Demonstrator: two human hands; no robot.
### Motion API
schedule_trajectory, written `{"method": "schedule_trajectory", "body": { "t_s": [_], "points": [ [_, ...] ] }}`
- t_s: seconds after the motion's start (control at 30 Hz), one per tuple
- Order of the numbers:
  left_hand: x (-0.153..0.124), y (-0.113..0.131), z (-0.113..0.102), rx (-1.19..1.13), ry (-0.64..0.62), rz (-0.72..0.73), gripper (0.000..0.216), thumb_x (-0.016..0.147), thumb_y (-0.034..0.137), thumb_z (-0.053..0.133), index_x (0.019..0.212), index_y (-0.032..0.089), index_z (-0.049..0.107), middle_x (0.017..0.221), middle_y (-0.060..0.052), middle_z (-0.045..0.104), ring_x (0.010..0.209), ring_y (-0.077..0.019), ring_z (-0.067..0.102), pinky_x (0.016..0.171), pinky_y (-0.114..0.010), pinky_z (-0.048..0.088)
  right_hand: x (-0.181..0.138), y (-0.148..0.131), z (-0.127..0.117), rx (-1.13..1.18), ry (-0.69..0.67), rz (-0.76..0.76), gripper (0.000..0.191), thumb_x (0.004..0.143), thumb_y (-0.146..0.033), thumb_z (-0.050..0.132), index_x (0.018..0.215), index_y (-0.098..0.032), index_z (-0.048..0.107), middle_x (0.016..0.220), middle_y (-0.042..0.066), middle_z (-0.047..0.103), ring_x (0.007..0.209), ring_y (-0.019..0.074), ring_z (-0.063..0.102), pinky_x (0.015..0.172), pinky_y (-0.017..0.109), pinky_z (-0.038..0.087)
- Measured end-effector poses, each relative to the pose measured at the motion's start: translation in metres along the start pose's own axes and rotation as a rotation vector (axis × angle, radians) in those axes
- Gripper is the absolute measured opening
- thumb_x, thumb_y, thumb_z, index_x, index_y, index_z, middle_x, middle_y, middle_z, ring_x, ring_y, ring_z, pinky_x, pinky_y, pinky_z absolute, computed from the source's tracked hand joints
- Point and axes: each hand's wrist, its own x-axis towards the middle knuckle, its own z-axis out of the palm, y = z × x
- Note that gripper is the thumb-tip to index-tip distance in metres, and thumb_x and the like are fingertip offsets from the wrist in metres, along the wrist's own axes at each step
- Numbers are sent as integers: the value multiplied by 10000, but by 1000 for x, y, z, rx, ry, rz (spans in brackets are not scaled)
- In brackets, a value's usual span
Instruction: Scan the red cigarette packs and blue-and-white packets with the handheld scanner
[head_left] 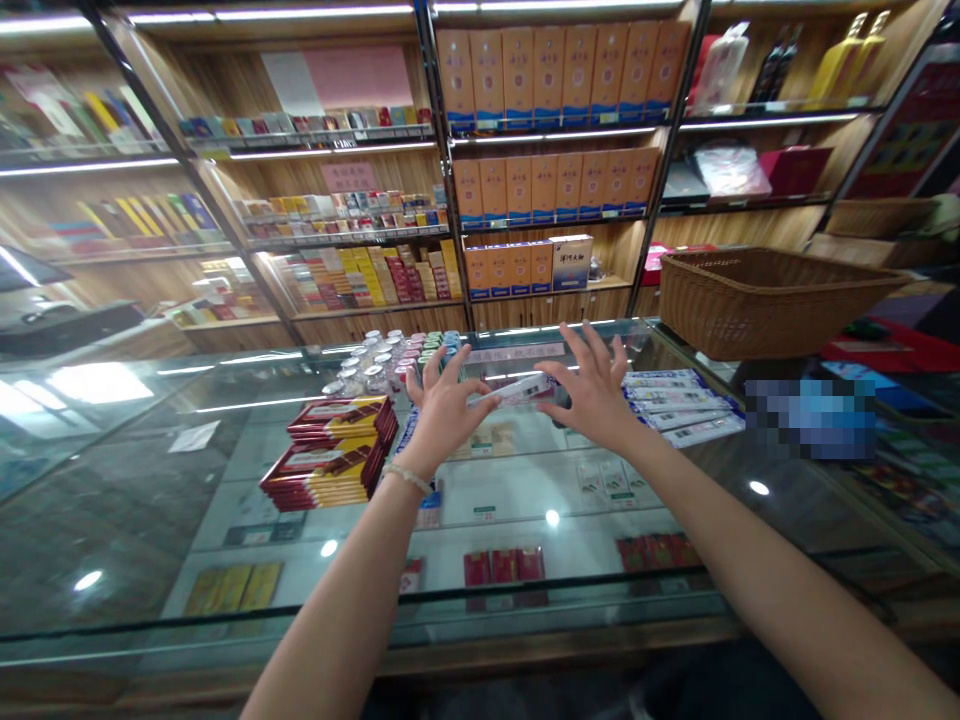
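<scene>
Above the glass counter, a slim white-and-clear packet (519,389) with a dark printed patch lies between my hands. My left hand (444,405) pinches its left end between thumb and index finger, the other fingers spread. Around the packet's right end, my right hand (592,395) has thumb and index finger apart, with the remaining fingers raised. Similar slim white packets (679,405) with blue ends lie fanned out just right of my right hand. Left of my left wrist are two stacks of red-and-yellow packs (330,465). Blue-and-white packets are partly hidden behind my left hand.
Small clear jars (367,362) with white lids stand in rows beyond the stacks, beside pink, green and blue-topped ones. A wicker basket (772,300) sits at the right. Boxed goods lie under the glass countertop (247,430). Lit shelves of orange boxes (555,80) line the back.
</scene>
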Motion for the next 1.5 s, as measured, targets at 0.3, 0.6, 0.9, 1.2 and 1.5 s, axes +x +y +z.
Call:
{"method": "schedule_trajectory", "body": {
  "t_s": [0.3, 0.6, 0.9, 1.2, 1.5],
  "points": [
    [-3, 8, -7, 37, -131, 44, 207, 947, 426, 684, 870, 300, 829, 1652, -39, 472, 1575, -424, 255, 1205, -823, 7, -3, 3, 6, -15, -35, -80, 256, 882, -386, 771, 1122, -298, 751, 1711, 95, 333, 1616, 393, 147, 1237, 740, 23],
    [-6, 4, 2, 78, -90, 117, 219, 941, 463, 697, 892, 283, 812, 1643, -57, 484, 1577, -411, 265, 1226, -795, -12, -2, 2, 4, -8, -47, -62, 205, 878, -358, 758, 1064, -270, 757, 1713, 80, 335, 1619, 386, 130, 1247, 728, 12],
    [-9, 8, -2, 171, -30, 189, 231, 816, 423, 854, 981, 273, 794, 1693, -94, 398, 1587, -434, 255, 1231, -790, -27, -1, 3, 3, -14, -76, -24, 201, 893, -358, 735, 1069, -263, 756, 1722, 84, 317, 1622, 386, 126, 1245, 732, 23],
    [-9, 7, -3, 195, 36, 238, 171, 828, 402, 844, 958, 299, 803, 1680, -84, 423, 1590, -419, 258, 1223, -789, -63, -1, 3, 7, -15, -58, -23, 194, 900, -382, 724, 1055, -268, 749, 1716, 84, 331, 1624, 374, 124, 1247, 722, 32],
    [-9, 1, -3, 234, 98, 226, 162, 841, 409, 832, 965, 308, 806, 1679, -73, 427, 1585, -422, 272, 1223, -799, -17, 2, 4, -3, -65, -135, -22, 433, 887, -526, 733, 1249, -290, 700, 1743, 104, 266, 1626, 389, 99, 1247, 713, 12]
  ]
}}
